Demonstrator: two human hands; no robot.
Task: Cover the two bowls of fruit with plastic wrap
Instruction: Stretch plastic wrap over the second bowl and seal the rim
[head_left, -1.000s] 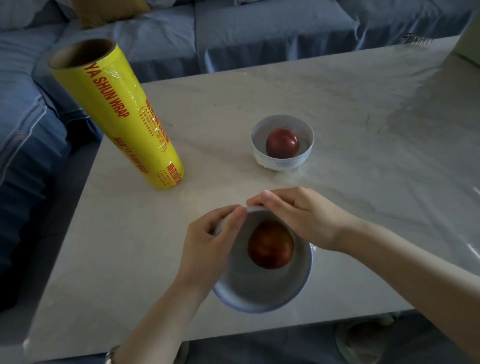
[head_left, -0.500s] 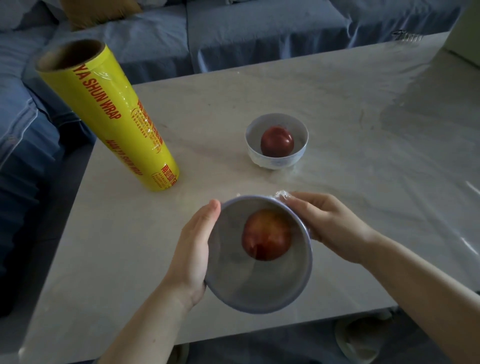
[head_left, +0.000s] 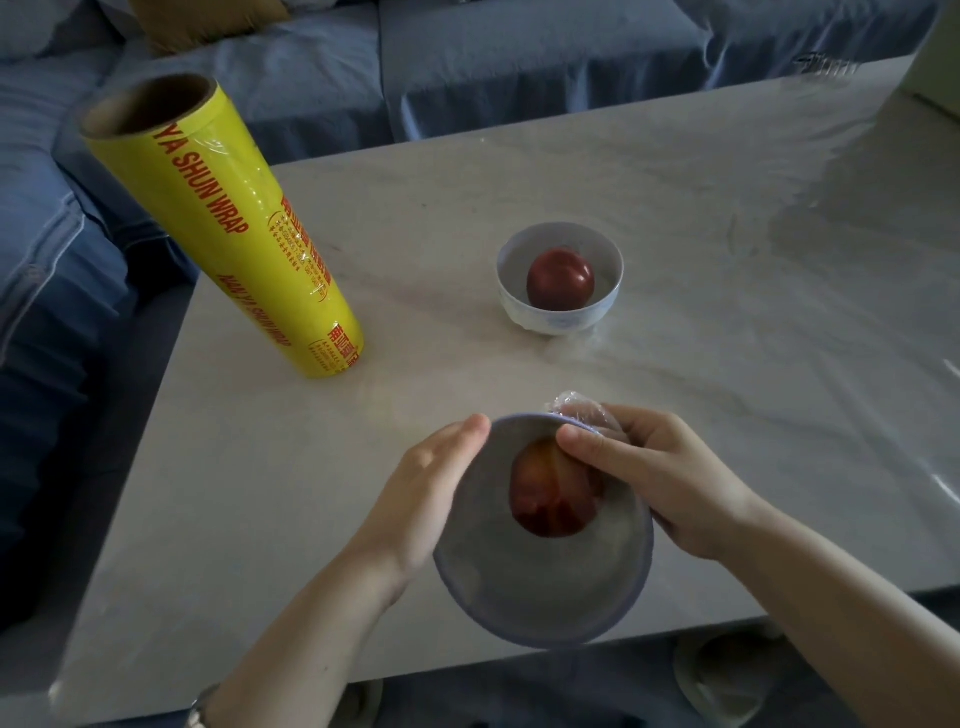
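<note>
While the left hand (head_left: 415, 493) rests with straight fingers against the near bowl (head_left: 543, 587) at the front edge of the bench (head_left: 260, 467), the right hand (head_left: 670, 478) pinches bunched plastic wrap (head_left: 579, 410) at its rim, above a red fruit (head_left: 553, 499). The far bowl (head_left: 560, 319), holding a second fruit (head_left: 561, 279), stands mid-bench.

The yellow roll (head_left: 223, 228) reads "YA SHUN WRAP".

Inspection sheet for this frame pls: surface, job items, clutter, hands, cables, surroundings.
Surface: pale marble table.
Job's things: near bowl tilted, film over red fruit; far bowl on table, holding second fruit; yellow wrap roll standing on end, left.
Clutter: nothing seen.
Grippers: left hand flat against near bowl's side; right hand pinches bunched wrap at its rim.
Cables: nothing seen.
Surroundings: blue sofa behind table.
</note>
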